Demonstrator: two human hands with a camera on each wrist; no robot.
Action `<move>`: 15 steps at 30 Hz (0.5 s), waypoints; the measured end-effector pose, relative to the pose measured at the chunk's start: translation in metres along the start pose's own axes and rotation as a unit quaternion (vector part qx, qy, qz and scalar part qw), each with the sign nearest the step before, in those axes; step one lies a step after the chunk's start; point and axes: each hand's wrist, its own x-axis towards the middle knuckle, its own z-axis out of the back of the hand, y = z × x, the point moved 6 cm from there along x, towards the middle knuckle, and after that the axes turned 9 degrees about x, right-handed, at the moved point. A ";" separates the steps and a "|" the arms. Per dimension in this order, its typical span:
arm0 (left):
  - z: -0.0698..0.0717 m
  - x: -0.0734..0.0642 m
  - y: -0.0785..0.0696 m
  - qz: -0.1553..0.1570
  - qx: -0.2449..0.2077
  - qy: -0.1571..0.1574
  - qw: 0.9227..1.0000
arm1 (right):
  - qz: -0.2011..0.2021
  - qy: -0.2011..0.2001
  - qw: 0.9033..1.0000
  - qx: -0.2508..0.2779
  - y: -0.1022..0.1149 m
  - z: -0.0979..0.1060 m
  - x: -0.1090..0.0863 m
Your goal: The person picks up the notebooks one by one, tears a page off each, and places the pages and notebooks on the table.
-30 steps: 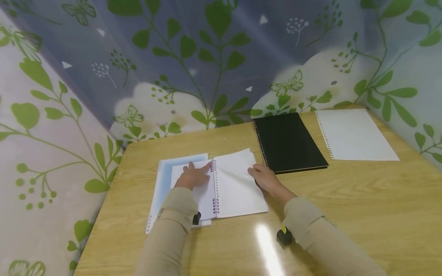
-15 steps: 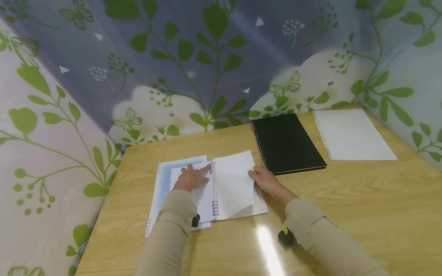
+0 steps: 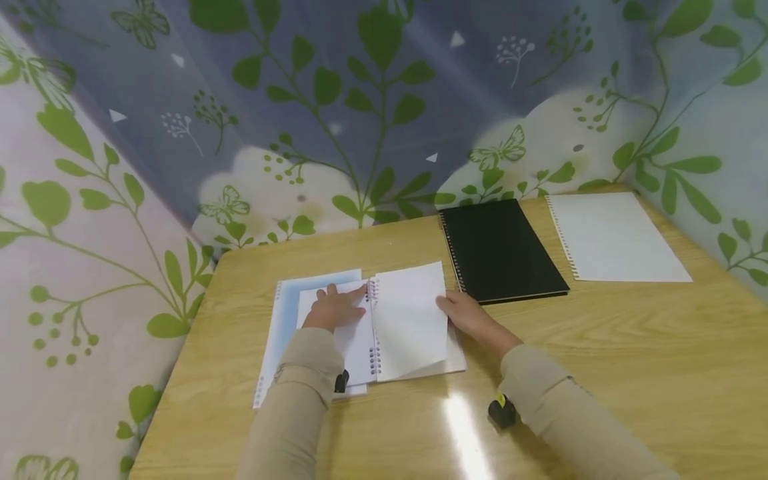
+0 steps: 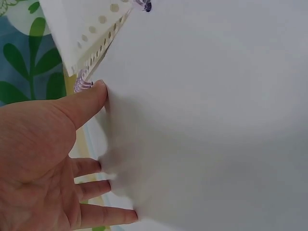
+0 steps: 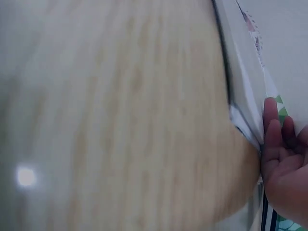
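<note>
A spiral notebook point(image 3: 456, 363) lies open on the wooden table. My left hand point(image 3: 333, 310) rests on its left page point(image 3: 354, 347), fingers spread and thumb at the coil; the left wrist view shows the thumb point(image 4: 91, 103) straight against the paper. My right hand point(image 3: 471, 315) pinches the outer edge of a white notebook page point(image 3: 411, 320), whose lower corner is raised off the sheets below. Punched holes point(image 4: 102, 20) along that page's inner edge show beside the purple coil point(image 4: 83, 82). In the right wrist view, curled fingers point(image 5: 273, 144) are at the paper's edge.
Under the notebook's left side lies a blue-bordered sheet point(image 3: 279, 333) with punched holes. A black spiral notebook point(image 3: 504, 250) sits behind my right hand, and a loose white sheet point(image 3: 618, 237) with a torn-hole edge is at far right. Leaf-patterned cloth point(image 3: 384, 133) hangs behind the table.
The page in my right hand has come up off the notebook at its lower corner, baring the sheets beneath. My right hand has shifted slightly right. The left hand stays in place.
</note>
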 end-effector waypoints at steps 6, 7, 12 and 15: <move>0.005 0.001 -0.005 -0.013 0.015 -0.009 1.000 | -0.022 0.005 1.000 0.022 0.001 0.008 -0.012; 0.005 0.000 -0.005 -0.011 0.011 -0.008 1.000 | -0.027 0.009 0.999 0.015 0.002 0.008 -0.017; -0.001 0.003 0.000 -0.003 -0.002 -0.004 1.000 | -0.041 -0.012 0.999 -0.028 0.005 0.006 -0.043; -0.002 0.004 0.002 -0.001 0.001 -0.003 1.000 | -0.027 -0.025 0.998 -0.052 0.005 0.004 -0.053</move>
